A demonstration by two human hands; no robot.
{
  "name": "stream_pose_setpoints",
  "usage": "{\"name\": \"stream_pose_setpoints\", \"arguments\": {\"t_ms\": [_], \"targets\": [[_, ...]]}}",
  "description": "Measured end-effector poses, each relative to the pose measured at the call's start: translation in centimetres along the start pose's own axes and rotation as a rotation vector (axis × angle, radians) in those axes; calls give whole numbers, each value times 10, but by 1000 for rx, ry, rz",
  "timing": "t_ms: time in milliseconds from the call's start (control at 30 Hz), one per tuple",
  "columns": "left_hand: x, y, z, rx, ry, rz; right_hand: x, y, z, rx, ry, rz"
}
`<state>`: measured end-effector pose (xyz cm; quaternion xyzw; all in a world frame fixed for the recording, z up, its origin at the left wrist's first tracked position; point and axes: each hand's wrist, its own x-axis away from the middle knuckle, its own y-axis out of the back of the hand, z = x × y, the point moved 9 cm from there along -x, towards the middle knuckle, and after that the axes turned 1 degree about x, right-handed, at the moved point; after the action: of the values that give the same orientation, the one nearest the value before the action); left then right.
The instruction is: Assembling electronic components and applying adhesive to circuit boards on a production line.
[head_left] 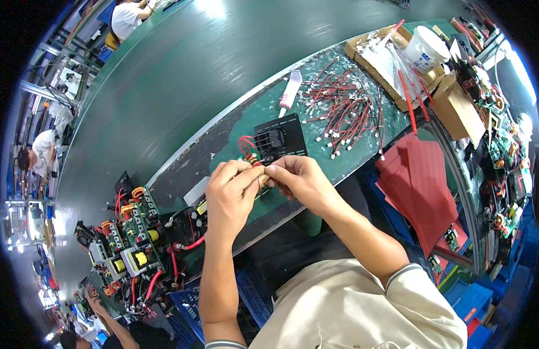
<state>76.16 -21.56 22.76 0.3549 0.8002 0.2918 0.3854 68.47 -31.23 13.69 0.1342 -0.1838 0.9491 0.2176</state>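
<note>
Hands meet over the near edge of the green bench (223, 125): left hand (230, 195) and right hand (301, 181) pinch, fingertip to fingertip, a small part too hidden to name. Just beyond them lies the black panel with a fan (279, 139), red wires (244, 143) curling off its left side. The right hand is slightly nearer it.

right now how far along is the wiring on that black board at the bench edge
Done: a red wire loop already sits at the black board, and populated circuit boards are lined up to the left. In hand: the left hand and right hand pinch a small part together just below the board; it is too hidden to name. Left: a pile of red leads lies unused.
</note>
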Motion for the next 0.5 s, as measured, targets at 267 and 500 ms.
{"name": "stream_pose_setpoints", "arguments": {"t_ms": [267, 500], "targets": [[-5, -3, 8, 6, 48, -69, 21, 50, 49, 838, 550, -453], [-6, -6, 17, -68, 90, -76, -11, 18, 29, 240, 474, -152]]}}
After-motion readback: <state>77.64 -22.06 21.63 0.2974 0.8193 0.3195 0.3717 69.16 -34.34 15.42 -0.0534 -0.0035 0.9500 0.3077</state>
